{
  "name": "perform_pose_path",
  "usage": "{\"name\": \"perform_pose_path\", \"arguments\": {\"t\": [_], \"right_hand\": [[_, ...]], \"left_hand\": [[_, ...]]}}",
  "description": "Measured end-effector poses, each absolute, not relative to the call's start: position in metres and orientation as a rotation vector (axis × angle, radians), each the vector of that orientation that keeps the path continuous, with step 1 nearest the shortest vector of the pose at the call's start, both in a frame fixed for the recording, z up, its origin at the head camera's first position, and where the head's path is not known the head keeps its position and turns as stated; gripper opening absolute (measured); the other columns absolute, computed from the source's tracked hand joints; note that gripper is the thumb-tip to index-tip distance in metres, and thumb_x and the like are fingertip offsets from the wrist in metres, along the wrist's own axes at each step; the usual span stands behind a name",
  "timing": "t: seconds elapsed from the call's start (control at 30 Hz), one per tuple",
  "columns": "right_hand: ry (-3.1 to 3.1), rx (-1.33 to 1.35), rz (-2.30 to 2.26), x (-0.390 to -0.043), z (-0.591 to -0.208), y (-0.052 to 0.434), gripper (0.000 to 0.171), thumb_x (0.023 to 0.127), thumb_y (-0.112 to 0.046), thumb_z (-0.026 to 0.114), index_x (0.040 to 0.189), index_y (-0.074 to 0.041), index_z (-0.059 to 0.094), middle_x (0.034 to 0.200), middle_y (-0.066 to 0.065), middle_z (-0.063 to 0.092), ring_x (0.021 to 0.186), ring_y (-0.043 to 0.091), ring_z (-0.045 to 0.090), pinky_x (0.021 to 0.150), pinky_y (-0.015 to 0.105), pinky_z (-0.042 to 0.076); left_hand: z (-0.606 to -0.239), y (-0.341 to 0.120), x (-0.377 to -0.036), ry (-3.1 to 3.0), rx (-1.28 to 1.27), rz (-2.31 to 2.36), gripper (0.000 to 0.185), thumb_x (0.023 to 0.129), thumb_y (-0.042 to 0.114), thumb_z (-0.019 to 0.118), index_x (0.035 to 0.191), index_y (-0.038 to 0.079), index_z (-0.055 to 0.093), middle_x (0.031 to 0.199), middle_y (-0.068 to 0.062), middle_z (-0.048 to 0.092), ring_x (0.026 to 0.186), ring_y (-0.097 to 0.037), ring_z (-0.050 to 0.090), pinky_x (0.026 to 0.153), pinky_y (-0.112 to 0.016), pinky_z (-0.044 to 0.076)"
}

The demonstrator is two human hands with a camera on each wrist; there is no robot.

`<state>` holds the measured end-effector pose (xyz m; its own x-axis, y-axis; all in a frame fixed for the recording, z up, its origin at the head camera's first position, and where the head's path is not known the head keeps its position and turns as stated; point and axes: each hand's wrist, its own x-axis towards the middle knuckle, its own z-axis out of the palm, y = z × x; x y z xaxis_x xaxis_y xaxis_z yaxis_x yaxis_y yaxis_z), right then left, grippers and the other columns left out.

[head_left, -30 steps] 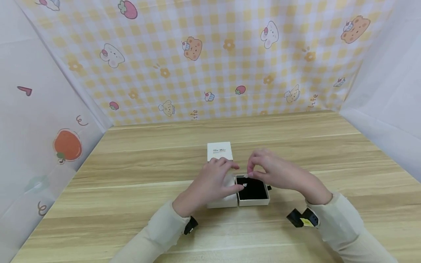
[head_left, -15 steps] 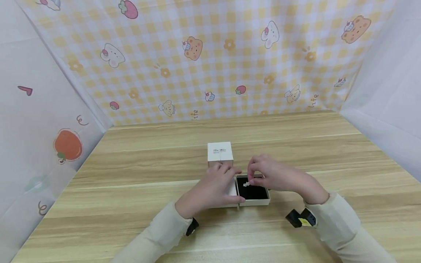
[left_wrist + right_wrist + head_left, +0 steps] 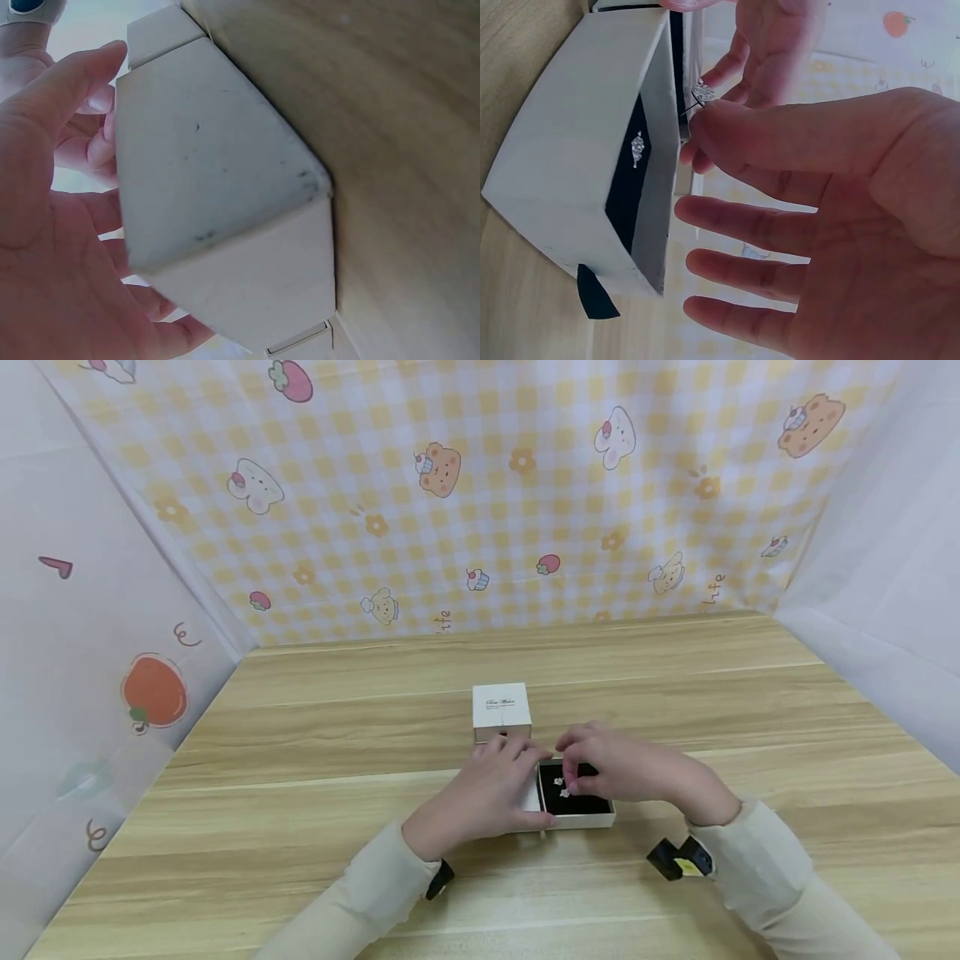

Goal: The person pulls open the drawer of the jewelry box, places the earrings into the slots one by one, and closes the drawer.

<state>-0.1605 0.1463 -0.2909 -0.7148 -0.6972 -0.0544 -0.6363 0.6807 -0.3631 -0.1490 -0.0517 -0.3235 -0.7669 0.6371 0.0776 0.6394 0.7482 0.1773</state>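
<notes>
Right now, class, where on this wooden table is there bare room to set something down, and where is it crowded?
Bare wood lies left of the left hand, right of the right hand, and behind the closed white box up to the checked backdrop. The middle is crowded: both hands meet over the open jewellery box.

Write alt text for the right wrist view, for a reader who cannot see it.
The right hand pinches a small sparkly earring by its post just above an open white jewellery box. A second earring already sits in the box's black lining, and the left hand's fingers show behind the box.
</notes>
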Motion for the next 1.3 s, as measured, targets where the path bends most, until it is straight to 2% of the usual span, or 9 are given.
{"name": "perform_pose_path", "arguments": {"t": [0.47, 1.3], "right_hand": [[2.697, -1.072, -0.450, -0.161, -0.298, 0.143, 0.018, 0.083, -0.011, 0.066, 0.069, -0.022, 0.060, 0.121, 0.016, 0.056, 0.116, 0.037, 0.046, 0.094, 0.052, 0.040], [2.703, -1.004, -0.396, -0.164, -0.306, 0.141, 0.021, 0.082, -0.010, 0.067, 0.068, -0.024, 0.060, 0.122, 0.012, 0.055, 0.118, 0.035, 0.044, 0.095, 0.050, 0.040]], "left_hand": [[-0.325, -0.051, -0.149, -2.924, -1.070, -0.305, 0.067, 0.075, 0.054, 0.068, 0.127, 0.015, 0.053, 0.122, 0.001, 0.051, 0.109, -0.021, 0.045, 0.094, -0.039, 0.037], [-0.327, -0.052, -0.149, -2.929, -1.080, -0.324, 0.066, 0.076, 0.054, 0.067, 0.128, 0.016, 0.052, 0.124, 0.003, 0.052, 0.114, -0.022, 0.044, 0.095, -0.041, 0.038]]}}
